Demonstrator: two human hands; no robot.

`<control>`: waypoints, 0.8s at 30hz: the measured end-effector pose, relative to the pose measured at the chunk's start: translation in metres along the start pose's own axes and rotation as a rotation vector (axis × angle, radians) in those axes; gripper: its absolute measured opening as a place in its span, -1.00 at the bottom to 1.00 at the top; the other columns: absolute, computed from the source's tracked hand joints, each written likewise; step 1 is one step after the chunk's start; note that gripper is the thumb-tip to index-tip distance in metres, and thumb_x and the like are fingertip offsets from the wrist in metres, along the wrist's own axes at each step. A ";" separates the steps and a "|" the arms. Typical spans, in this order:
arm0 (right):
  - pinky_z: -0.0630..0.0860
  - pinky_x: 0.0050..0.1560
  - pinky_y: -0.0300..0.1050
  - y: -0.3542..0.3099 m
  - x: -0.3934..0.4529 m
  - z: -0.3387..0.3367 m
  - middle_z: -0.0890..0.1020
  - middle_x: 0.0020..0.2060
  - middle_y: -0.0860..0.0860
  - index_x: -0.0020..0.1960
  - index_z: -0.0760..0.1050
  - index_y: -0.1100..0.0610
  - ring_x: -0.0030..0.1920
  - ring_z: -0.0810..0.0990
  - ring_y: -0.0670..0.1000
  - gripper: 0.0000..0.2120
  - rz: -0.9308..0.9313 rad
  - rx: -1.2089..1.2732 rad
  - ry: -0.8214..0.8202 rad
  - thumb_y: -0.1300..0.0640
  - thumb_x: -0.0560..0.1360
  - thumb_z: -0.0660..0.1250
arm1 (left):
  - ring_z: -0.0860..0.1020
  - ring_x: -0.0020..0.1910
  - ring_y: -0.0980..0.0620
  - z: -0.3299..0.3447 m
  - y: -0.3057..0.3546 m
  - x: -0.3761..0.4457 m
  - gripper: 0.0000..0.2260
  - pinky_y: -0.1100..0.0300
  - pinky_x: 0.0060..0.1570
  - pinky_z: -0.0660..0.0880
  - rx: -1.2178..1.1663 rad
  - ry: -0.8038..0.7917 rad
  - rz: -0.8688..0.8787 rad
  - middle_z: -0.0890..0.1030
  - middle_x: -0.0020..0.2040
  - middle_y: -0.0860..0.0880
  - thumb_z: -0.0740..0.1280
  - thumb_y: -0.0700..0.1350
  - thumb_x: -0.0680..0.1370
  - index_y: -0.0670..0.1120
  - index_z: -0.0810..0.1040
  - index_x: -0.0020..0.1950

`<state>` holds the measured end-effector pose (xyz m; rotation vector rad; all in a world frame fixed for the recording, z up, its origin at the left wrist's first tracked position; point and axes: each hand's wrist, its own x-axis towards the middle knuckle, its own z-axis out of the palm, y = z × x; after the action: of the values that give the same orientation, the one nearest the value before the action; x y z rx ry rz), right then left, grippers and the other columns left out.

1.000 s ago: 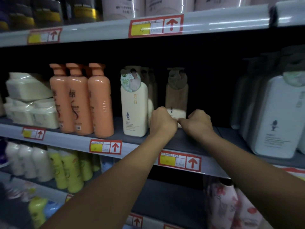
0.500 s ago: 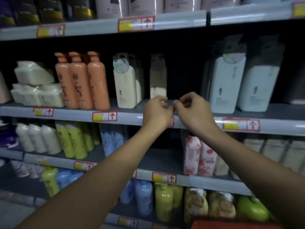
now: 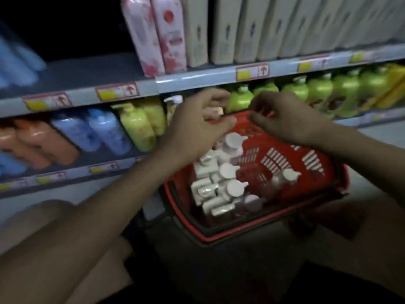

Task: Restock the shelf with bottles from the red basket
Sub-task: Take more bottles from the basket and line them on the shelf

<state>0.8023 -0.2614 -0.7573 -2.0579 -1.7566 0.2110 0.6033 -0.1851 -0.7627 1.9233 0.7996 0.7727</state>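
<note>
Head cam, pretty blurry and dim. The red basket (image 3: 306, 172) sits low in front of the shelf (image 3: 197, 79), tilted a bit, with a bunch of white-capped bottles (image 3: 221, 178) packed along its left side and one more white-capped bottle (image 3: 287, 176) off on its own toward the right.

Both hands hang over the far end of the basket. The left hand (image 3: 197, 126) has its fingers loosely spread and relaxed with nothing in it, thumb pointing right. The right hand (image 3: 287, 119) is just beside it, fingers bent loosely downward, also nothing in its grasp as far as the blur lets me see. The two hands are near each other but not touching.

On the shelf above there are pink floral bottles (image 3: 157, 34) next to a row of beige bottles (image 3: 263, 27). One level down you get orange bottles (image 3: 37, 145), blue bottles (image 3: 96, 132), yellow-green bottles (image 3: 140, 126), and a line of green bottles (image 3: 317, 88) off to the right. Yellow and red price tags (image 3: 252, 72) run along the shelf edges.
</note>
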 end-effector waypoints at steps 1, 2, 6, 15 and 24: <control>0.55 -0.01 0.01 0.021 -0.009 0.012 0.71 -0.09 0.12 0.04 0.64 0.20 -0.05 0.69 0.14 -0.84 0.042 -0.041 -0.080 0.12 0.55 0.42 | 0.66 -0.02 0.16 0.019 -0.010 -0.007 -0.63 0.18 0.03 0.62 0.014 -0.065 -0.027 0.67 0.15 0.07 0.55 -0.08 0.46 0.08 0.58 0.24; 0.57 -0.01 0.04 0.040 -0.018 0.023 0.72 -0.07 0.14 0.03 0.65 0.20 -0.03 0.70 0.17 -0.84 0.075 -0.069 -0.155 0.12 0.54 0.43 | 0.65 0.01 0.14 0.037 -0.019 -0.013 -0.63 0.19 0.03 0.60 0.018 -0.130 -0.056 0.66 0.16 0.08 0.54 -0.09 0.48 0.07 0.59 0.25; 0.47 0.16 -0.01 0.090 -0.035 0.057 0.66 0.18 0.24 0.27 0.58 0.25 0.19 0.64 0.23 -0.66 0.169 -0.153 -0.471 0.14 0.54 0.45 | 0.62 0.06 0.21 0.087 -0.050 -0.030 -0.62 0.42 -0.04 0.53 -0.008 -0.295 -0.182 0.65 0.17 0.12 0.52 -0.14 0.51 0.02 0.59 0.31; 0.49 0.36 0.16 0.163 -0.049 0.100 0.46 0.38 0.10 0.47 0.35 0.01 0.35 0.52 0.20 -0.36 0.367 -0.348 -0.924 -0.10 0.46 0.44 | 0.63 0.04 0.17 0.132 -0.080 -0.022 -0.65 0.26 0.03 0.54 0.002 -0.429 -0.290 0.65 0.15 0.13 0.48 -0.14 0.53 0.06 0.58 0.29; 0.46 0.38 0.12 0.154 -0.048 0.123 0.42 0.38 0.17 0.42 0.43 0.10 0.36 0.47 0.23 -0.52 0.314 -0.457 -0.789 0.03 0.54 0.41 | 0.62 0.00 0.14 0.148 -0.088 -0.028 -0.66 0.12 0.09 0.61 0.129 -0.461 -0.235 0.62 0.18 0.11 0.46 -0.11 0.54 0.07 0.55 0.30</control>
<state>0.8858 -0.2975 -0.9389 -2.8431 -2.0158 0.8919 0.6815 -0.2441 -0.9071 1.9694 0.7775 0.1258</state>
